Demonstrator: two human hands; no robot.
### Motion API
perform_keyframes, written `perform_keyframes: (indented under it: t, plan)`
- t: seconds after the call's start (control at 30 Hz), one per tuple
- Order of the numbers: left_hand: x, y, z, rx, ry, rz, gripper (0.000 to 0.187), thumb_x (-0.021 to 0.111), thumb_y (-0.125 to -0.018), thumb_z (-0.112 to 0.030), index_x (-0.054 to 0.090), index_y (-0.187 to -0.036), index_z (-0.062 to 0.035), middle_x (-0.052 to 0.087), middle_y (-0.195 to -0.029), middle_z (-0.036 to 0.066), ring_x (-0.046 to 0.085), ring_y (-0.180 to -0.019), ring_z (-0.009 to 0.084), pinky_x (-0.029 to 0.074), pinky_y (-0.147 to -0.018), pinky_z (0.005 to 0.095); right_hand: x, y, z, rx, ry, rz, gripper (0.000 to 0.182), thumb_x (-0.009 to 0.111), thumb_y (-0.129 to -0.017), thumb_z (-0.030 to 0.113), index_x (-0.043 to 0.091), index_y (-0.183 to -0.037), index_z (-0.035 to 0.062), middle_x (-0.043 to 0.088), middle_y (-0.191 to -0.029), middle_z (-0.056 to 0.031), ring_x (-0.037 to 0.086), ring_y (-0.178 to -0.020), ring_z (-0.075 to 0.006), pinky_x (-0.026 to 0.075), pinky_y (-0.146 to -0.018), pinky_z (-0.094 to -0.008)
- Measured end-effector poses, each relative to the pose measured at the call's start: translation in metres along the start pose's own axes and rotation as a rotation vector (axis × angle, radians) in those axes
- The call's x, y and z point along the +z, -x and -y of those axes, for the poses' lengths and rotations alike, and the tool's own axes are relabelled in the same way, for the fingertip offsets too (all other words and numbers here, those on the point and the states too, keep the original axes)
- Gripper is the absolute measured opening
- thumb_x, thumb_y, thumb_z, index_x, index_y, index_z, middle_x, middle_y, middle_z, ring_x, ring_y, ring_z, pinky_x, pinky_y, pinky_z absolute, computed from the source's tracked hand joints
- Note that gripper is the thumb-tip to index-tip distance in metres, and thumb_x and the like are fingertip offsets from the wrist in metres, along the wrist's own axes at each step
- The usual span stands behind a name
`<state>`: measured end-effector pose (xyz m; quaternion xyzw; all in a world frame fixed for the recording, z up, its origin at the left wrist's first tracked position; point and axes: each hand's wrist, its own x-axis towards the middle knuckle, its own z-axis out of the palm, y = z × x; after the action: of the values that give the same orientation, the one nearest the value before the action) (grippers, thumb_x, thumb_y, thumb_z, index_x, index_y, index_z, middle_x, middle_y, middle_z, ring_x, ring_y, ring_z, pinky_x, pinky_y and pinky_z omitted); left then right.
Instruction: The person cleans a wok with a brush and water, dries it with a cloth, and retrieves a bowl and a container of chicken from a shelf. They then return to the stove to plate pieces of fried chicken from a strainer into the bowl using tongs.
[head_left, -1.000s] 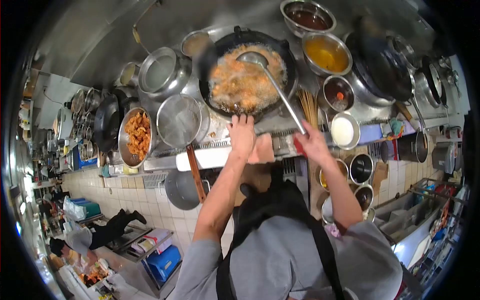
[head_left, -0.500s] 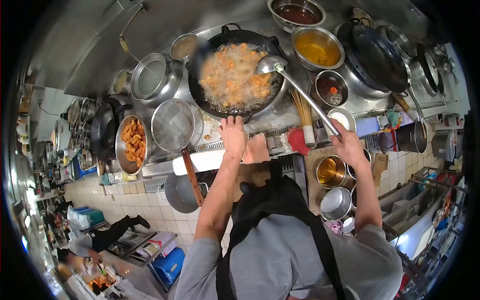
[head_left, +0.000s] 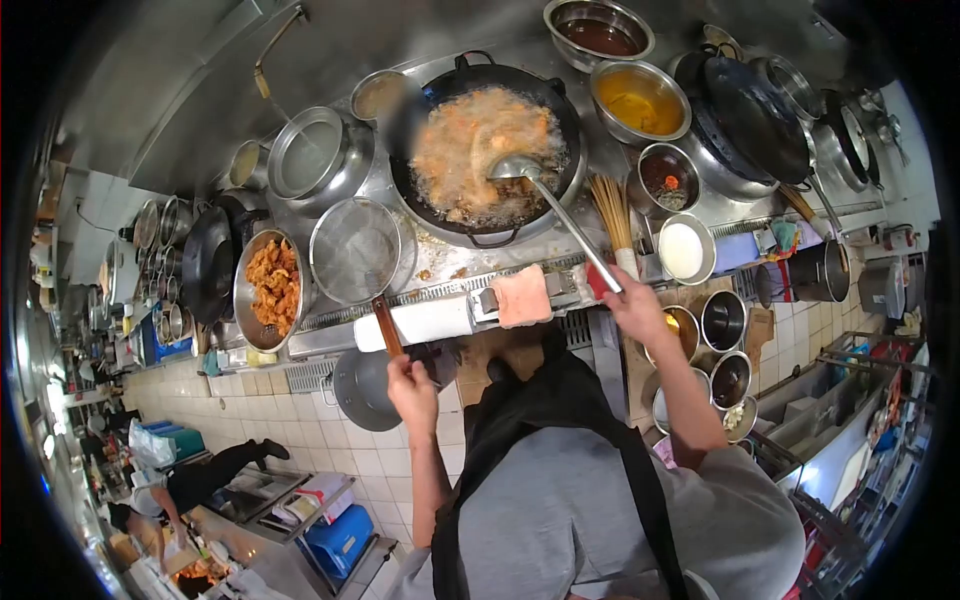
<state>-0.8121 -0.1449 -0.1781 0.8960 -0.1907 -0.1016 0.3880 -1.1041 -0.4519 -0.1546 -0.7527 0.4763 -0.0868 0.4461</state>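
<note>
The black wok (head_left: 455,215) sits on the metal stove top (head_left: 430,262), and the frying pieces (head_left: 470,130) inside it lie in foaming, bubbling liquid. With the wok as the centre of a clock face, twelve at the top of the view, the right hand (head_left: 638,308) is between four and five o'clock, closed around the handle end of the metal ladle (head_left: 515,167). The ladle's bowl is in the foam, just off centre toward four, its handle slanting out over the wok's rim. The left hand (head_left: 413,392), between six and seven, grips the lower part of the wooden handle of the round mesh strainer (head_left: 355,250), whose mesh lies at eight, beside the wok. Farther out, also toward eight, a metal bowl (head_left: 245,310) holds browned fried pieces (head_left: 273,280). The metal pot (head_left: 345,180) stands at nine and a small bowl (head_left: 380,95) at ten. A bowl of dark reddish liquid (head_left: 600,38) is between one and two, and a bowl of amber liquid (head_left: 640,100) between two and three. Around three is a bowl with a small red item in it (head_left: 668,180); toward four are the bamboo brush (head_left: 610,212), upright, and a bowl of white contents (head_left: 685,250). A pink cloth (head_left: 521,297) lies on the near edge close to six, and a white roll (head_left: 412,322) at seven, by the strainer's handle. Well apart, toward eight, a co-worker (head_left: 178,488) leans over another counter.
</note>
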Motion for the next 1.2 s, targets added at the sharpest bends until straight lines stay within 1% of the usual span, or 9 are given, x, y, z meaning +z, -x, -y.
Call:
perform_keyframes:
  t: [0.07,0.17,0.27,0.67,0.73,0.8,0.83,0.93,1.2]
  plan:
    - [-0.022,0.0,0.032,-0.039,0.025,-0.024,0.02,0.065,-0.099,-0.008,0.062,-0.114,0.0044,0.072,-0.092,0.018,0.07,-0.08,0.025,0.057,-0.075,0.0391,0.074,-0.024,-0.061,-0.299,-0.095,-0.205,0.046,0.066,-0.099,0.016,0.057,-0.143,0.0072,0.076,-0.098,-0.0147,0.074,-0.08,-0.0333,0.06,-0.075,-0.0444]
    - [-0.047,-0.004,0.076,-0.162,0.119,0.016,0.02,0.065,-0.099,-0.009,0.061,-0.113,0.0038,0.071,-0.088,0.014,0.067,-0.068,0.0184,0.055,-0.061,0.0348,0.07,-0.01,0.023,0.28,-0.625,0.153,0.031,0.063,-0.1,0.017,0.059,-0.129,0.0069,0.063,-0.077,-0.0034,0.06,-0.056,-0.0168,0.05,-0.049,-0.035]
    - [-0.064,-0.01,0.136,-0.215,0.137,0.124,0.019,0.066,-0.097,-0.009,0.06,-0.111,0.0024,0.067,-0.084,0.011,0.063,-0.062,0.0162,0.052,-0.054,0.0324,0.076,-0.015,0.046,0.383,-0.885,0.161,0.018,0.061,-0.102,0.018,0.057,-0.117,0.01,0.049,-0.07,0.0025,0.043,-0.048,-0.0069,0.034,-0.04,-0.0266]
    - [-0.089,0.035,0.306,-0.572,0.178,0.511,0.015,0.065,-0.095,-0.012,0.06,-0.095,0.0022,0.064,-0.072,0.009,0.063,-0.055,0.0189,0.05,-0.048,0.0323,0.047,-0.031,0.056,0.566,-1.299,0.557,0.037,0.056,-0.108,0.017,0.049,-0.144,0.0085,0.037,-0.069,0.0072,0.032,-0.049,-0.001,0.026,-0.036,-0.0167]
    - [-0.087,0.051,0.382,-0.709,0.34,0.633,0.014,0.063,-0.096,-0.012,0.061,-0.089,-0.0008,0.062,-0.068,0.008,0.059,-0.051,0.018,0.045,-0.044,0.0314,0.039,-0.025,0.065,0.458,-0.896,0.444,0.036,0.057,-0.106,0.017,0.056,-0.14,0.0071,0.045,-0.071,0.0044,0.041,-0.048,-0.0031,0.029,-0.035,-0.0205]
    - [-0.109,0.082,0.367,-0.674,0.26,0.532,0.021,0.061,-0.096,-0.013,0.06,-0.078,-0.0037,0.058,-0.062,0.007,0.056,-0.048,0.0177,0.041,-0.042,0.0313,0.031,-0.009,0.085,0.272,-0.34,0.258,0.035,0.058,-0.104,0.017,0.06,-0.137,0.0057,0.05,-0.073,0.0022,0.045,-0.048,-0.0048,0.029,-0.034,-0.0231]
    - [-0.116,0.096,0.372,-0.705,0.242,0.512,0.02,0.061,-0.096,-0.013,0.06,-0.078,-0.0035,0.059,-0.063,0.007,0.056,-0.049,0.0179,0.042,-0.043,0.0314,0.023,0.004,0.11,0.176,-0.057,0.202,0.041,0.06,-0.099,0.019,0.063,-0.136,0.0021,0.068,-0.086,-0.0115,0.068,-0.066,-0.0205,0.051,-0.05,-0.0358]
    - [-0.122,0.143,0.436,-0.821,0.257,0.514,0.02,0.06,-0.097,-0.014,0.061,-0.08,-0.0031,0.06,-0.065,0.008,0.058,-0.051,0.0185,0.043,-0.044,0.0317,0.034,-0.001,0.101,-0.145,0.171,-0.106,0.047,0.061,-0.096,0.02,0.06,-0.139,0.0,0.073,-0.107,-0.0248,0.073,-0.099,-0.0356,0.058,-0.085,-0.0431]
    - [-0.105,0.175,0.525,-0.911,0.377,0.532,0.019,0.058,-0.098,-0.014,0.064,-0.084,-0.002,0.064,-0.07,0.01,0.062,-0.057,0.0201,0.048,-0.048,0.0325,0.041,-0.017,0.121,-0.051,0.414,-0.215,0.052,0.062,-0.094,0.018,0.058,-0.144,0.0037,0.071,-0.113,-0.0327,0.067,-0.112,-0.0476,0.052,-0.1,-0.0503]
